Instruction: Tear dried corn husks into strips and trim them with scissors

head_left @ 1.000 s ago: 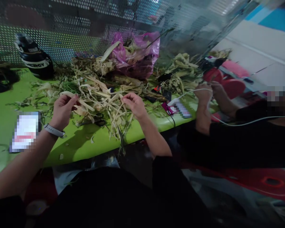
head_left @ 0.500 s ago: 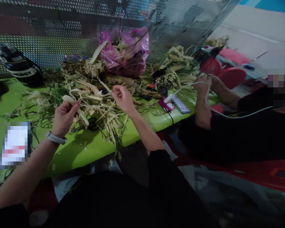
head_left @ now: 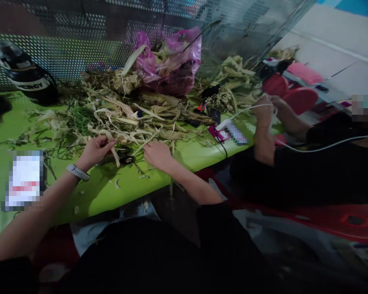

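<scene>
My left hand (head_left: 95,152) pinches a pale, curled strip of dried corn husk (head_left: 114,154), its lower end hanging free over the green tabletop. A white band is round that wrist. My right hand (head_left: 157,155) is low by the table's front edge, back upward and fingers curled in; whatever is in them is hidden. A thin stalk (head_left: 145,143) lies at its fingertips, and a few strips dangle below the wrist. Between the two hands are black-handled scissors (head_left: 127,159). Behind them spreads a heap of dried husks (head_left: 125,116) with some green strands (head_left: 81,115).
A pink plastic bag (head_left: 184,69) of husks stands against the perforated metal panel (head_left: 88,36). On the left are a black bottle (head_left: 33,83) and a phone (head_left: 26,177). To the right, a co-worker's hands (head_left: 265,108) hold a white cable near another phone (head_left: 236,134).
My right hand has come down from the heap to the front edge, where a bunch of strips hung. My left hand has shifted slightly right and down with its husk strip. The view has shifted slightly.
</scene>
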Demonstrator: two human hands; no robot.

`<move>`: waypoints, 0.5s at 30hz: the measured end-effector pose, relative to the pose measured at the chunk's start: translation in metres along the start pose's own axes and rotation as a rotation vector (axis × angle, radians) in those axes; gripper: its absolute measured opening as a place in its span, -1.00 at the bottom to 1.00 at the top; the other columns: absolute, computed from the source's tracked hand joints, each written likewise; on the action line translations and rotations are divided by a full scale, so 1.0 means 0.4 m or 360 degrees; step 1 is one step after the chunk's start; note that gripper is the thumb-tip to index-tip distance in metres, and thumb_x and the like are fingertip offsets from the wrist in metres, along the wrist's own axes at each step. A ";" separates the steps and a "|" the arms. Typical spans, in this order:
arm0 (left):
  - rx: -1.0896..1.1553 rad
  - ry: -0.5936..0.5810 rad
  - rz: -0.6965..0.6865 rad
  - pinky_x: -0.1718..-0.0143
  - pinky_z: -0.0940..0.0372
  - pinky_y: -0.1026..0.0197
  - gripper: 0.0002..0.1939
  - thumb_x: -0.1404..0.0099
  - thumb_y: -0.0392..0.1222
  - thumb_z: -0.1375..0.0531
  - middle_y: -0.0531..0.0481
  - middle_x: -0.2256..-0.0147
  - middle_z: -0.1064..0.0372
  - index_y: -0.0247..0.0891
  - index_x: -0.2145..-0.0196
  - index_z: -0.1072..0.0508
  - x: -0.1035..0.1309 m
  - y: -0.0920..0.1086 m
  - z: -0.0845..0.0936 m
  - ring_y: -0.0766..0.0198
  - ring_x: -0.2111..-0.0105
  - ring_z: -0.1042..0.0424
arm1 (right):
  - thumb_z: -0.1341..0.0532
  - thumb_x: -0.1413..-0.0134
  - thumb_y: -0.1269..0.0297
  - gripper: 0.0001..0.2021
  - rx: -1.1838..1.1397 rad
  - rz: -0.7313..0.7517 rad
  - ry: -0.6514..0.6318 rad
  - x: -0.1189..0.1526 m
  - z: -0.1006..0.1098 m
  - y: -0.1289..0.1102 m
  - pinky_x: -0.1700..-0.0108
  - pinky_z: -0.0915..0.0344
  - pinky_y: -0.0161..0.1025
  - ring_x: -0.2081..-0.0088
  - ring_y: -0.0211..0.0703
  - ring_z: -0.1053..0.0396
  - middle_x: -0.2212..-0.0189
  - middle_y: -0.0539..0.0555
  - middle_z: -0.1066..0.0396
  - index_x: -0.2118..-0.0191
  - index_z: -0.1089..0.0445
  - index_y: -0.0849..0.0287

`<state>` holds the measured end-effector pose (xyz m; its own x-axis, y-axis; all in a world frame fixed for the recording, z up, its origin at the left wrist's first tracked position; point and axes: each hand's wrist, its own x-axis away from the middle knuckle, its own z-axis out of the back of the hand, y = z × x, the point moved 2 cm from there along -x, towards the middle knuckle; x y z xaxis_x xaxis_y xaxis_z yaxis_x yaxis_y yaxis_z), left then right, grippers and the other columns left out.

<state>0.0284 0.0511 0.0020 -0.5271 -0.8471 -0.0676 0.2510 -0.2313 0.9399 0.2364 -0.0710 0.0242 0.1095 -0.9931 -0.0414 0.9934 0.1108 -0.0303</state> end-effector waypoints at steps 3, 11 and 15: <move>-0.0110 -0.0011 -0.0062 0.60 -0.14 0.34 -0.69 -0.15 0.08 -0.29 0.04 0.58 -0.35 -0.25 0.40 -0.52 0.005 0.003 0.015 0.35 0.61 -0.26 | 0.02 -0.27 0.35 -0.69 -0.0079 0.0149 0.0153 -0.009 0.004 -0.033 0.09 -0.25 -0.13 0.07 0.01 -0.35 0.10 0.30 -0.43 0.08 -0.43 0.34; 0.0023 0.0050 -0.0027 0.59 -0.11 0.35 -0.65 -0.13 0.11 -0.29 0.07 0.59 -0.30 -0.29 0.43 -0.47 0.021 -0.006 0.026 0.38 0.61 -0.22 | -0.16 -0.13 0.34 -0.66 0.0012 0.0547 -0.0274 -0.112 0.019 -0.109 0.18 -0.28 -0.11 0.12 0.08 -0.41 0.04 0.32 -0.41 -0.01 -0.36 0.36; 0.0100 0.0045 -0.0003 0.60 -0.11 0.34 -0.67 -0.13 0.07 -0.32 0.05 0.59 -0.33 -0.29 0.46 -0.47 0.023 -0.012 0.031 0.39 0.63 -0.24 | -0.19 -0.08 0.44 -0.61 0.0198 0.0577 -0.0401 -0.125 0.045 -0.111 0.23 -0.28 -0.12 0.14 0.10 -0.45 0.03 0.37 -0.42 -0.06 -0.34 0.40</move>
<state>0.0122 0.0504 0.0011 -0.5043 -0.8600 -0.0781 0.1983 -0.2033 0.9588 0.1874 -0.0271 0.0456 0.4406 -0.8710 0.2173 0.8843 0.4628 0.0619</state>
